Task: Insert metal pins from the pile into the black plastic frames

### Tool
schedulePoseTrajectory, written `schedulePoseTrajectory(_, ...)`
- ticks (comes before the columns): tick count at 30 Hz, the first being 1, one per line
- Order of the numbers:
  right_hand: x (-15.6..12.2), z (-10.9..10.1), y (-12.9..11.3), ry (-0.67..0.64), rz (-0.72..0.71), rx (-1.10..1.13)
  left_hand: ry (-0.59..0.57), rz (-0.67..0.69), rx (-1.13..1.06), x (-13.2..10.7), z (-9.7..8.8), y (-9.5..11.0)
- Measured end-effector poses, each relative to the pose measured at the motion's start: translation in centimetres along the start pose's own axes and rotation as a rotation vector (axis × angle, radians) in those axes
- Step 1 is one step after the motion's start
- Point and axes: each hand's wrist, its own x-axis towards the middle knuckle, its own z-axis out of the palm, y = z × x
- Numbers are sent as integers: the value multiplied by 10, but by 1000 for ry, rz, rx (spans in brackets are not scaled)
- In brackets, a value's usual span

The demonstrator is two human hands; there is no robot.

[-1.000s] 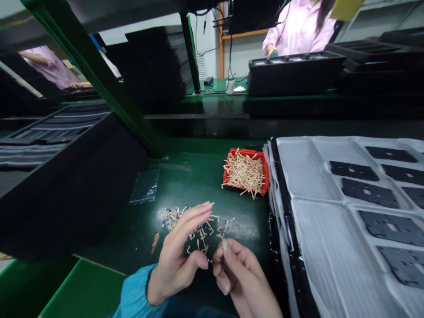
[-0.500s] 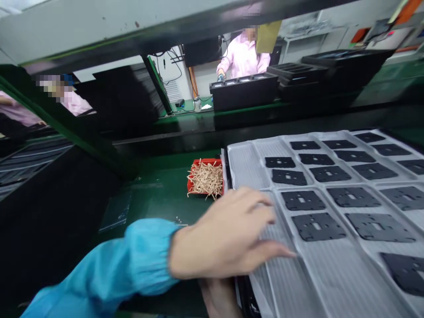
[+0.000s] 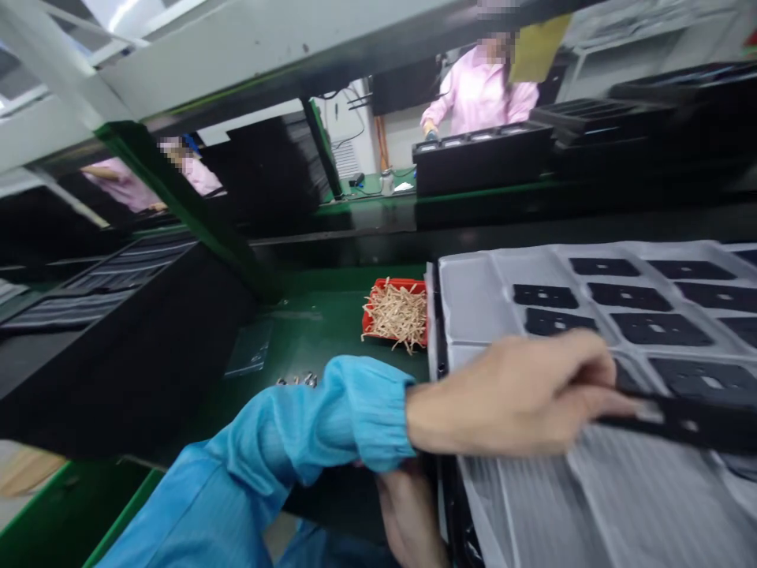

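My left hand [image 3: 514, 394], in a blue sleeve, reaches across the tray and pinches a thin black plate with cutouts [image 3: 703, 422] between thumb and fingers. The plate is tilted and blurred, lifted over the tray. Under my left forearm, beside the tray's near left edge, is my right hand [image 3: 408, 513]; its fingers are hidden. The tray is lined with a white ribbed sheet [image 3: 520, 505] divided into compartments. Similar flat black plates [image 3: 659, 327] lie in rows on it.
A red bin [image 3: 399, 315] of tan strips stands against the tray's left side. Small metal parts [image 3: 299, 379] and a clear plastic bag [image 3: 249, 347] lie on the green bench. Black crates [image 3: 482, 166] stand behind. A person in pink [image 3: 479, 91] works across the bench.
My left hand has moved right over the tray and taken hold of a black plate; before, it held nothing. The view has shifted left.
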Motion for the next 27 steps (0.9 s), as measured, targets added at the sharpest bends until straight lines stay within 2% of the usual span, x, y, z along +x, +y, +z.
schedulePoseTrajectory(2,-2,2,-3,-23,80,45,236,-49,-198,-28,-34,4)
schedulePoseTrajectory(3,-3,4,-5,-27,108,67,413,-108,-186,-48,-51,5)
schedulePoseTrajectory(5,-6,10,-11,-24,132,107,761,-296,3,-97,-79,4)
schedulePoseTrajectory(6,-8,13,-14,-21,134,124,883,-422,82,-122,-87,2)
schedulePoseTrajectory(7,-9,15,-18,-17,126,134,926,-488,103,-146,-89,-2)
schedulePoseTrajectory(9,-11,14,-24,-13,80,134,894,-622,67,-186,-78,-14)
schedulePoseTrajectory(11,-11,10,-29,-57,-10,88,767,-775,-127,-211,-52,-26)
schedulePoseTrajectory(13,-9,3,-33,-154,-96,9,669,-870,-375,-221,-25,-36)
schedulePoseTrajectory(15,-6,-1,-35,-195,-137,-62,651,-879,-541,-221,-8,-41)
schedulePoseTrajectory(18,-5,-3,-37,-181,-180,-132,656,-863,-625,-220,-3,-42)
schedulePoseTrajectory(27,-6,6,-40,-84,-329,-305,540,-857,-676,-223,-9,-37)
